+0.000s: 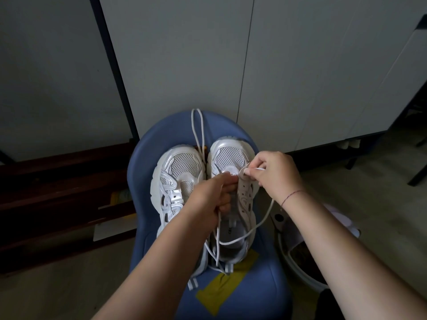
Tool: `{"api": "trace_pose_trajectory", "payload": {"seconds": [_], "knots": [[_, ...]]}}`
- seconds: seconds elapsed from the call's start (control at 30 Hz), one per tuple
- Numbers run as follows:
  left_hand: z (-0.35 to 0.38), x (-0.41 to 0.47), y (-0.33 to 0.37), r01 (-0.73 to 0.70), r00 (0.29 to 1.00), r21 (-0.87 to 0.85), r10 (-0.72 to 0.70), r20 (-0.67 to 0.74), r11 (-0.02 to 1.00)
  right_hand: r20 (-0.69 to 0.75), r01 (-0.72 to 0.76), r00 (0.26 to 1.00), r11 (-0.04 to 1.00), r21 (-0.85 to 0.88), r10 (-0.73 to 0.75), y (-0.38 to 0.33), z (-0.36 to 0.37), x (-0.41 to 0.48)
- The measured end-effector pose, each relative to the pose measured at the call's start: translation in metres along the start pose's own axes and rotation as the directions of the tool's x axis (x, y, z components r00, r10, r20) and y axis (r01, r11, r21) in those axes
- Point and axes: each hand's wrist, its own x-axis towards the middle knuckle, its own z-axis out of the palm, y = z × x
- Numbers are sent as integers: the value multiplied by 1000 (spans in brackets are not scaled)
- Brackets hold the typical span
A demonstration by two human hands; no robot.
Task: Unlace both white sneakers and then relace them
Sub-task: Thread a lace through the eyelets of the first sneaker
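2 white sneakers (178,179) side by side on 1 blue chair (147,162) | left hand (215,195) grips right sneaker's tongue | right hand (272,174) pinches 1 lace (258,224) | 1 loose lace (198,128)

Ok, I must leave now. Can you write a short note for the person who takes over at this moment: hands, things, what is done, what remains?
Left hand: grips the right-side sneaker at its lacing area.
Right hand: pinches the lace near the eyelets closest to the toe.
Things: both sneakers stand side by side on the blue chair. A second lace lies loose between them.
Done: the left-side sneaker shows no lace, and the other's upper eyelets look empty.
Left: I cannot tell whether the held lace is going in or coming out. Both sneakers still need full lacing.
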Motion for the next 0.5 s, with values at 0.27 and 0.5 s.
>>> {"api": "trace_pose_trajectory", "payload": {"seconds": [0.27,0.5], "knots": [[-1,-2,-1,42,997,-64,-38,63,997,63,146,989,969,-199,-136,-13,0,-11],[-3,-1,0,98,991,-101,-88,100,990,119,-62,992,971,229,36,0,6,-10]]}}
